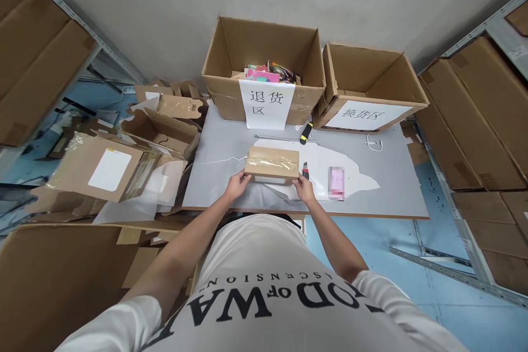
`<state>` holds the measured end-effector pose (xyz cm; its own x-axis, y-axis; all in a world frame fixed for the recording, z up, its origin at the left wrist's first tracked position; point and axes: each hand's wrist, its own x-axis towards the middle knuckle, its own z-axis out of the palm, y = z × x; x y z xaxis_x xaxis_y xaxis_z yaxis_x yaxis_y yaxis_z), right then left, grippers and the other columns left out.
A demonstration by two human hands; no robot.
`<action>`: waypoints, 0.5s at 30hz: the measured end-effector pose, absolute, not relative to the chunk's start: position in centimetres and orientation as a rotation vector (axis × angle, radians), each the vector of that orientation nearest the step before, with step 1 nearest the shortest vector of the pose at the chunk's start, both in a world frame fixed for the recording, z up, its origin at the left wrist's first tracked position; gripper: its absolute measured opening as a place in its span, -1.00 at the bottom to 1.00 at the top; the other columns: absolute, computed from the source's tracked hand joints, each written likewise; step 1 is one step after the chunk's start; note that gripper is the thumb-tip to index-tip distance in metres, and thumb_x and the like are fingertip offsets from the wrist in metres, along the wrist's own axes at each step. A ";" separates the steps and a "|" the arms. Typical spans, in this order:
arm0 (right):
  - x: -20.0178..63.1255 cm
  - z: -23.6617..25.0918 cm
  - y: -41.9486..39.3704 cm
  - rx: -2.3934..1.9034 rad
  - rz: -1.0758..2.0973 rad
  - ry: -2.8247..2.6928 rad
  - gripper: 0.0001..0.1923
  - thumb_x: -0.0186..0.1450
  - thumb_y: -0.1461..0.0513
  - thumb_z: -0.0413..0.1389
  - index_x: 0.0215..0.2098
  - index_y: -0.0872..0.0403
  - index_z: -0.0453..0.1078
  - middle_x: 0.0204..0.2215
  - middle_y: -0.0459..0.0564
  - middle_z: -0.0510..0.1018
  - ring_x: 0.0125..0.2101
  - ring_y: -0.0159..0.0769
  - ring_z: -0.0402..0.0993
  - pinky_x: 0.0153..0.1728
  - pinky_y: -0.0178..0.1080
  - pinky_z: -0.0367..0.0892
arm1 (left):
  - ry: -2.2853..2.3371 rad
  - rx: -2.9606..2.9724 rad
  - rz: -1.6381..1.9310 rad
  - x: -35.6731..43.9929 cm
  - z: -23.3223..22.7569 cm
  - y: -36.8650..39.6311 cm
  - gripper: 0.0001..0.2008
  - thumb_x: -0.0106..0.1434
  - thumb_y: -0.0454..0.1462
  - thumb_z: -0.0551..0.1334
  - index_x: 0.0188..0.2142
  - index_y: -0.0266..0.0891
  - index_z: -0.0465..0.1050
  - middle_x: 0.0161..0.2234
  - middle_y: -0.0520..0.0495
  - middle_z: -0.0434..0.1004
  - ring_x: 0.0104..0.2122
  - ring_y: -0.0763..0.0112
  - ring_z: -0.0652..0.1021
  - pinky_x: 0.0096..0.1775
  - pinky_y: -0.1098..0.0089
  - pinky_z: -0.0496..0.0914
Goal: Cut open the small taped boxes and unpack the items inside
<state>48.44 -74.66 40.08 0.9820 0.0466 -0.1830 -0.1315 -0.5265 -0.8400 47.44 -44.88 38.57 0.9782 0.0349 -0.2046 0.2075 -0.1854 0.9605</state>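
A small taped cardboard box [273,160] is at the table's front, clear tape across its top and a white label on the side facing me. My left hand [238,185] grips its near left corner. At the near right corner, my right hand [304,188] closes on the same box. Just beyond my right fingers lies a red and black utility knife [306,169]. Farther back is a yellow and black utility knife [306,133]. A pink phone-like item [336,182], partly blurred, lies to the right.
Two open cartons with Chinese signs stand at the back: the left carton [223,100] holds colourful packets, the right carton [381,88] is beside it. Flattened and opened boxes [103,168] pile up left of the grey table [396,176]. Shelves of cartons [474,115] flank the right.
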 end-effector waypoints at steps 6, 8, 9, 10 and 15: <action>49.8 43.0 -74.6 -2.200 0.113 0.174 -0.59 0.29 0.06 0.01 -0.02 0.07 0.46 -0.11 0.06 0.59 -0.11 -0.16 0.50 -0.05 -0.19 0.32 | 0.172 1.635 -0.064 48.3 39.5 -44.8 -0.33 0.09 -0.05 0.29 0.14 -0.33 0.30 0.11 -0.23 0.40 0.08 0.14 0.44 0.15 0.18 0.27; 50.2 43.3 -74.6 -2.258 0.089 0.214 -0.61 0.30 0.04 -0.02 -0.11 0.06 0.51 -0.18 0.06 0.61 -0.15 -0.16 0.52 -0.08 -0.20 0.32 | 0.204 1.612 -0.051 48.7 39.6 -44.9 -0.33 0.07 -0.08 0.31 0.14 -0.34 0.31 0.10 -0.26 0.40 0.08 0.13 0.44 0.15 0.16 0.28; 50.3 43.3 -74.7 -2.282 0.092 0.221 -0.61 0.30 0.03 -0.03 -0.16 0.06 0.53 -0.22 0.05 0.63 -0.19 -0.16 0.53 -0.10 -0.21 0.32 | 0.225 1.600 -0.053 48.9 39.6 -45.0 -0.34 0.06 -0.09 0.32 0.12 -0.35 0.33 0.10 -0.27 0.41 0.08 0.11 0.44 0.15 0.14 0.28; 50.5 43.3 -74.7 -2.300 0.102 0.227 -0.61 0.31 0.03 -0.04 -0.20 0.06 0.54 -0.27 0.04 0.63 -0.22 -0.17 0.54 -0.13 -0.22 0.32 | 0.247 1.590 -0.061 49.0 39.5 -45.1 -0.35 0.05 -0.10 0.33 0.10 -0.35 0.36 0.09 -0.28 0.42 0.08 0.10 0.44 0.14 0.13 0.29; 51.0 42.7 -74.5 -2.350 0.149 0.287 -0.58 0.31 0.02 -0.05 -0.36 0.08 0.54 -0.38 0.06 0.63 -0.32 -0.16 0.53 -0.22 -0.23 0.33 | 0.298 1.549 -0.112 49.2 38.9 -45.5 -0.37 -0.02 -0.14 0.37 0.04 -0.36 0.40 0.07 -0.28 0.43 0.08 0.05 0.43 0.15 0.06 0.27</action>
<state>50.97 -74.54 42.71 0.9681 -0.1620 -0.1911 -0.2495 -0.6930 -0.6764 49.24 -45.46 38.93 0.9589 0.1159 -0.2589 0.2578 0.0250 0.9659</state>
